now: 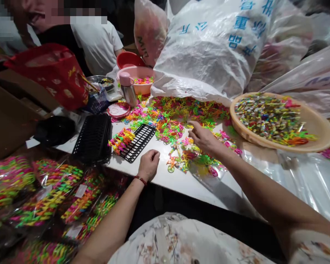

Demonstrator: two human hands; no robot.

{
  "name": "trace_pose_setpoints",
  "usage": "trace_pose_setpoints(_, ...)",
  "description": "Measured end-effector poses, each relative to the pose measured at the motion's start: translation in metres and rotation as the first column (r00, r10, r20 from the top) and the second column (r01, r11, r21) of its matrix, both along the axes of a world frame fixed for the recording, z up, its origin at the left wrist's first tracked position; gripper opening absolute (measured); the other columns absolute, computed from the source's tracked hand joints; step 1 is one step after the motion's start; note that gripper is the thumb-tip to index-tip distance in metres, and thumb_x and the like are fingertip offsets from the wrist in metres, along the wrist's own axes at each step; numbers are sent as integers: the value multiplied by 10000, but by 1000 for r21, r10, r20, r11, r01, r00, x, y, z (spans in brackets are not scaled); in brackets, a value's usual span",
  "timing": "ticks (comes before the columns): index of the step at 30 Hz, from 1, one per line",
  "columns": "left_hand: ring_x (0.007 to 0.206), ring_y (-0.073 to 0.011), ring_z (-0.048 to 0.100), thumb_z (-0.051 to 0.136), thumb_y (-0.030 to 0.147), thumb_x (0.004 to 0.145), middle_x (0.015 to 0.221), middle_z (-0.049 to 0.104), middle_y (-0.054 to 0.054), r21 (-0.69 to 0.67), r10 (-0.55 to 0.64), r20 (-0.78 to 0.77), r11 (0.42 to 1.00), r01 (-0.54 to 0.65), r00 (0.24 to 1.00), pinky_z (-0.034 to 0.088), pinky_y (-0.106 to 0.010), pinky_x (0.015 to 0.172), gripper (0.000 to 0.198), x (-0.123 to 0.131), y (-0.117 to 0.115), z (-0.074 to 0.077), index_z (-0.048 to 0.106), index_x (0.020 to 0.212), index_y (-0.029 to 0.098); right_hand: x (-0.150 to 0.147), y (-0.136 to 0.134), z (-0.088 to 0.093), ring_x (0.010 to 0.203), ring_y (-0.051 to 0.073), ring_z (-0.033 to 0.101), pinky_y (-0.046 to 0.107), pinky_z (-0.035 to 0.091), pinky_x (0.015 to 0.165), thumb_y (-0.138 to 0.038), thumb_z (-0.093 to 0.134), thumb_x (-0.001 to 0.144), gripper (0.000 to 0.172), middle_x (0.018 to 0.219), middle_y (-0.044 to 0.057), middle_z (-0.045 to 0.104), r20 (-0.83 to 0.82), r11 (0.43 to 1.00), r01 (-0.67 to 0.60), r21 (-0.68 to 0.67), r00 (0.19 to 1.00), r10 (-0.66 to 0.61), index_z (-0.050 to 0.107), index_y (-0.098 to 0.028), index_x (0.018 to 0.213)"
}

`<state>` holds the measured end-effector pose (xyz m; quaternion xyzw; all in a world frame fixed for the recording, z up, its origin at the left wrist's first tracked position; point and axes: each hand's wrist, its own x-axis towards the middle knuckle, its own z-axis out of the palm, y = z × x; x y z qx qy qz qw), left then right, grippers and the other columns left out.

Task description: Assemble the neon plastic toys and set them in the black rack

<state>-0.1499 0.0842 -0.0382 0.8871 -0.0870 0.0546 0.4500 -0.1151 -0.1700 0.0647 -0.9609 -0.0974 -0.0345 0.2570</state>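
My left hand point(149, 164) rests at the table's front edge with its fingers curled in; what they hold, if anything, is hidden. Just beyond it lies a black plastic grid rack point(140, 141), its left end filled with a row of small bright plastic toys point(122, 140). My right hand point(202, 136) reaches over the pile of loose neon plastic toys point(169, 128), fingers apart and partly bent, with no toy clearly between them. Several toys with wheel-like rings point(177, 161) lie between my hands, near a clear plastic bag point(209, 178).
Stacked black racks point(92, 137) stand left. A peach basin point(280, 145) of small wrapped pieces sits right. Behind are a thermos point(128, 90), a pink basin point(143, 88) and a large white sack point(200, 51). Bagged toys point(46, 194) fill the lower left. A person point(96, 40) sits beyond.
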Motion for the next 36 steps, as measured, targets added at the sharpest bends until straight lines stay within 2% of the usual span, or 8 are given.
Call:
trace_pose_setpoints(3, 753, -137, 591, 494, 303, 885, 812, 674, -29, 10, -21, 9, 1000, 21, 1000, 430, -240, 710, 222, -2, -1, 1, 660, 839, 165, -55, 12, -13, 693, 173, 592, 261, 407, 637, -356, 428, 974, 318, 808, 57, 660, -48, 991, -65, -119, 997, 59, 525, -156, 1203)
trace_pose_setpoints(7, 736, -128, 579, 495, 305, 881, 795, 667, -23, 2, -23, 5, 1000, 23, 1000, 422, -232, 697, 226, -5, -2, 2, 665, 840, 163, -102, 41, -51, 789, 183, 596, 258, 397, 632, -260, 456, 962, 184, 951, 100, 623, -8, 914, -160, -373, 986, 169, 608, -162, 997)
trace_pose_setpoints(11, 708, -126, 566, 505, 311, 873, 754, 656, -10, -23, -13, -31, 1000, 12, 999, 413, -236, 680, 225, -9, -2, 3, 662, 813, 162, -111, 46, -77, 823, 195, 605, 269, 400, 632, -186, 429, 967, 193, 949, 117, 608, 66, 883, -56, -467, 993, 99, 618, -148, 982)
trace_pose_setpoints(17, 698, -138, 581, 488, 252, 863, 768, 654, -19, -48, 77, 10, 996, -76, 997, 444, -246, 655, 186, 8, -9, 4, 647, 858, 156, -94, -1, -87, 703, 178, 597, 287, 343, 529, -219, 402, 972, 207, 933, 95, 583, 156, 858, 188, -477, 979, -128, 587, -155, 903)
trace_pose_setpoints(23, 1039, -191, 538, 489, 41, 758, 1100, 568, -71, -18, 37, 163, 999, -34, 986, 432, -320, 935, 393, 55, -32, 18, 641, 1085, 198, -77, -25, -89, 801, 230, 593, 333, 455, 657, -241, 400, 940, 174, 929, 107, 585, 263, 899, 345, -270, 924, -276, 549, -164, 984)
trace_pose_setpoints(26, 1143, -234, 452, 542, 21, 723, 1119, 548, -87, 16, -34, 157, 999, 32, 987, 341, -381, 1042, 370, 78, -38, 23, 656, 1025, 200, -78, -18, -88, 951, 274, 585, 398, 485, 829, -160, 368, 888, 294, 1000, 160, 595, 381, 945, 313, -100, 889, -254, 515, -112, 1139)
trace_pose_setpoints(31, 1040, -236, 469, 637, 128, 750, 911, 566, -72, -85, -58, 79, 994, 64, 995, 326, -406, 1022, 53, 99, -38, 24, 617, 748, 177, -100, 5, -80, 992, 269, 633, 390, 514, 838, -282, 344, 938, 385, 1080, 149, 646, 272, 961, 233, 146, 925, -265, 484, -152, 1272)
trace_pose_setpoints(36, 889, -178, 512, 604, 276, 824, 809, 545, -23, -362, 22, -53, 931, -40, 998, 420, -314, 865, 148, 95, -37, 32, 563, 721, 177, -118, 22, -73, 890, 234, 657, 363, 522, 807, -403, 415, 926, 312, 981, 96, 681, 92, 939, 141, 314, 980, -178, 626, -202, 1038)
